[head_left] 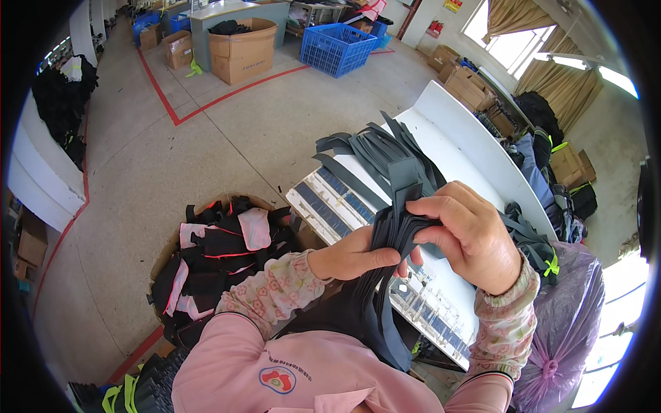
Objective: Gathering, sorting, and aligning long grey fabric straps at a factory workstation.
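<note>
A bundle of dark grey fabric strips (391,230) is gripped in my left hand (354,255), its thumb across the front and its fingers behind. The lower ends of the strips hang down toward my lap. My right hand (475,237) pinches the upper part of the bundle between thumb and fingers, where several layers fan apart. Just beyond my hands, a loose pile of similar grey strips (385,148) lies on the white worktable (447,131), some reaching over its worn, striped edge.
A round-looking carton of black and pink pieces (231,255) stands left of the table. At the right are a tied purple plastic bag (561,323) and more dark straps (527,230). Farther off stand a blue crate (337,51), a cardboard box (241,55) and red floor lines.
</note>
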The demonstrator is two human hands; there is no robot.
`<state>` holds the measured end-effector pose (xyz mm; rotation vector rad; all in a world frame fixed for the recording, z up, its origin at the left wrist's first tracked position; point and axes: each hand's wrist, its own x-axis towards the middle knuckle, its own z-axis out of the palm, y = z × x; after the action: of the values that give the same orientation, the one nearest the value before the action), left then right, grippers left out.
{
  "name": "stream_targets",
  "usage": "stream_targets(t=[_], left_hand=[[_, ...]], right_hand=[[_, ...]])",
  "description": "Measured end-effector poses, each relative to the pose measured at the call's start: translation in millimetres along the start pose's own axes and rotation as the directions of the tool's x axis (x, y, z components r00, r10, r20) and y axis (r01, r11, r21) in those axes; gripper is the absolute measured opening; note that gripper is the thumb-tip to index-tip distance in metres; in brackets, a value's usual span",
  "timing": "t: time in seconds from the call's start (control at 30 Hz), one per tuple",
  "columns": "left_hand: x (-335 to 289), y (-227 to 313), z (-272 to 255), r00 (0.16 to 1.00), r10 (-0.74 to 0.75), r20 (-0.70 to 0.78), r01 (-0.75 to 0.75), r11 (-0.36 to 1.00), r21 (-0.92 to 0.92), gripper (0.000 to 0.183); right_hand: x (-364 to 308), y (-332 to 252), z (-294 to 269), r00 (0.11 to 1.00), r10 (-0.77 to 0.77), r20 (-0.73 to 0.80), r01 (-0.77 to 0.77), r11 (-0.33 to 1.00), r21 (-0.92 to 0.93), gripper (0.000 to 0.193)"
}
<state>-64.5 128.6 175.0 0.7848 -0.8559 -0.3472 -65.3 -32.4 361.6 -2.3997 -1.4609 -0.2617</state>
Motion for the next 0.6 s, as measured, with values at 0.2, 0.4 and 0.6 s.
stream_targets(t=[0.2, 0.4, 0.6], left_hand=[[-0.2, 1.0, 1.1, 0.999, -0.031, -0.015, 0.031, 1.0, 0.002, 0.042], [2.6, 4.5, 5.2, 0.995, -0.098, 0.007, 0.098, 0.995, 0.017, 0.051], [2.0, 6.5, 5.1, 0.995, -0.096, 0.003, 0.096, 0.995, 0.037, 0.051]], right_hand=[[-0.3, -1.8, -1.5, 0.999, 0.035, -0.017, -0.034, 0.998, 0.044, 0.03], [3.0, 4.1, -13.2, 0.992, 0.118, -0.032, -0.115, 0.989, 0.092, 0.031], [3.1, 5.9, -13.9, 0.999, 0.05, -0.004, -0.05, 0.999, 0.002, 0.035]])
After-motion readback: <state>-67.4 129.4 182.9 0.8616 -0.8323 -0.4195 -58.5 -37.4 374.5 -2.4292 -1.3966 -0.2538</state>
